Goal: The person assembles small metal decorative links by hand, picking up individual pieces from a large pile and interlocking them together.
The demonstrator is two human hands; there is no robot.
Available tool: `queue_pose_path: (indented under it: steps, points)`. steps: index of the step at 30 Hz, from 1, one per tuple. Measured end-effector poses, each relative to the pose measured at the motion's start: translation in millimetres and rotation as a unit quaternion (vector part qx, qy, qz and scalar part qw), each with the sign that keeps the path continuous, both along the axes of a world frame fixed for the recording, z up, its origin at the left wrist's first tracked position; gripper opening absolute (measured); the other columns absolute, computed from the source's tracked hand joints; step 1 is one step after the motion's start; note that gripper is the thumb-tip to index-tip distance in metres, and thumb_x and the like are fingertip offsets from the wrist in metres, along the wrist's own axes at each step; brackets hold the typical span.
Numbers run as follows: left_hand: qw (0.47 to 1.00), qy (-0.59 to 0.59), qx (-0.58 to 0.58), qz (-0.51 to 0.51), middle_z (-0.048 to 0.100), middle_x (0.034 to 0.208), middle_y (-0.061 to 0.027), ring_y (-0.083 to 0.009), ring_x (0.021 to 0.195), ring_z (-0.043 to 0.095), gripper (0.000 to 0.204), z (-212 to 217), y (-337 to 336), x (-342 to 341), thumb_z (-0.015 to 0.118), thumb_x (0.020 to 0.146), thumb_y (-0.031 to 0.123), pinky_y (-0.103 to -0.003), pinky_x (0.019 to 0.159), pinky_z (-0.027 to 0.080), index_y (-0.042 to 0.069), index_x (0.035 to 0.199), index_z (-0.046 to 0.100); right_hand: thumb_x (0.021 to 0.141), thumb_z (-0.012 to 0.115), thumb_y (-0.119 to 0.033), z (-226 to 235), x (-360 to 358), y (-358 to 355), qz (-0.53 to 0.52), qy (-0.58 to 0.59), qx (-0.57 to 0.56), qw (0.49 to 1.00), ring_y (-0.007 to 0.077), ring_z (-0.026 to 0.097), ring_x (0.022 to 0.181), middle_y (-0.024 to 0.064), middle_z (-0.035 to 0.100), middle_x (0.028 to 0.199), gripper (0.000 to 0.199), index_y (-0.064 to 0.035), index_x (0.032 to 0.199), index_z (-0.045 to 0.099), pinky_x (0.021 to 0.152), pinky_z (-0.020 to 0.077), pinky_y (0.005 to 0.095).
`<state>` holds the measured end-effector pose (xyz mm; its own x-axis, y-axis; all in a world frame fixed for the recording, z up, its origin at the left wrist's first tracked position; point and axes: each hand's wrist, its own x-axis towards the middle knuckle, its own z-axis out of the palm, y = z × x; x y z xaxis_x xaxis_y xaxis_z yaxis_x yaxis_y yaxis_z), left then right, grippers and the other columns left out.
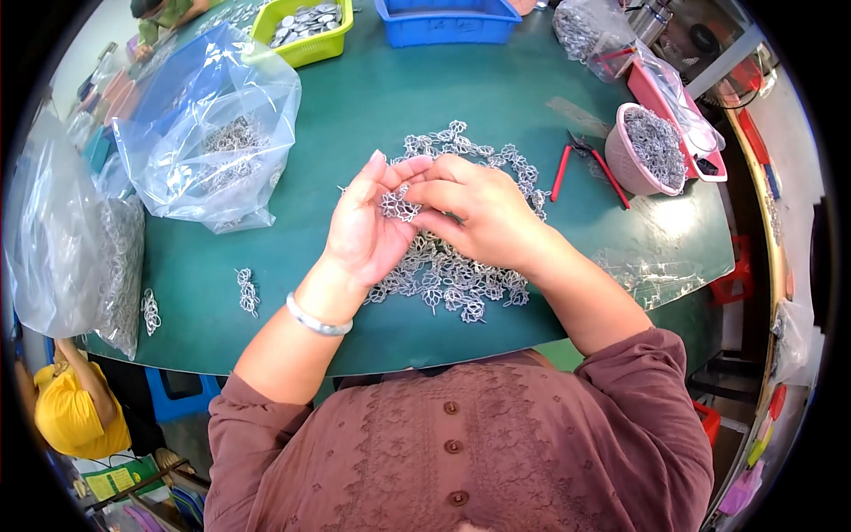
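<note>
My left hand [365, 226] is turned palm up, its fingers curled around a small cluster of silver wire flower pieces [399, 206]. From the right, my right hand [474, 208] bends over the same cluster, thumb and fingers pinching at its edge. Fingers partly cover the pieces, so how they join cannot be made out. Under and around both hands spreads a loose heap of similar wire flower pieces [461, 279] on the green table [390, 97]. Two small bunches, one wire bunch [247, 293] and another wire bunch [152, 312], lie apart to the left.
Red-handled pliers [592, 168] and a pink basket [620, 155] of wire parts stand right. Clear plastic bags [191, 177] of wire parts fill the left. At the far edge are a green tray [310, 49] and a blue tray [448, 28]. A person in yellow [80, 408] sits lower left.
</note>
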<state>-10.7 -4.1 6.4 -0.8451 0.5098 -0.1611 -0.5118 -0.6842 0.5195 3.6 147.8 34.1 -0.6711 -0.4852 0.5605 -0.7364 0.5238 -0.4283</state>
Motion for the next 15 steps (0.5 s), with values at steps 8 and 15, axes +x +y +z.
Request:
queue_pose_path:
  steps: [8, 15]
  points:
    - [1.0, 0.002, 0.002, 0.004, 0.056, 0.094, -0.0112, -0.0205, 0.086, 0.054, 0.038, -6.5, 1.1, -2.3, 0.043, 0.089, 0.031, -0.034, 0.078, 0.046, -0.003, 0.101, 0.053, 0.073, 0.06, -0.006, -6.5, -1.9, 8.6, 0.029, -0.072, -0.055, 0.995, 0.0215, 0.058, 0.078, 0.0067, 0.059, 0.089, 0.009, -0.0046, 0.081, 0.06, 0.065, 0.047, 0.031]
    - [0.989, 0.072, -0.127, -0.018, 0.057, 0.084, -0.0055, -0.0127, 0.069, 0.053, 0.018, -0.1, -2.9, 2.5, 0.049, 0.086, 0.022, -0.024, 0.055, 0.043, 0.005, 0.092, 0.054, 0.082, 0.057, -0.013, 0.4, -3.2, 18.6, 0.048, -0.442, -0.344, 0.827, 0.0032, 0.04, 0.055, -0.0046, 0.049, 0.065, 0.012, -0.0021, 0.086, 0.058, 0.049, 0.0317, 0.0166]
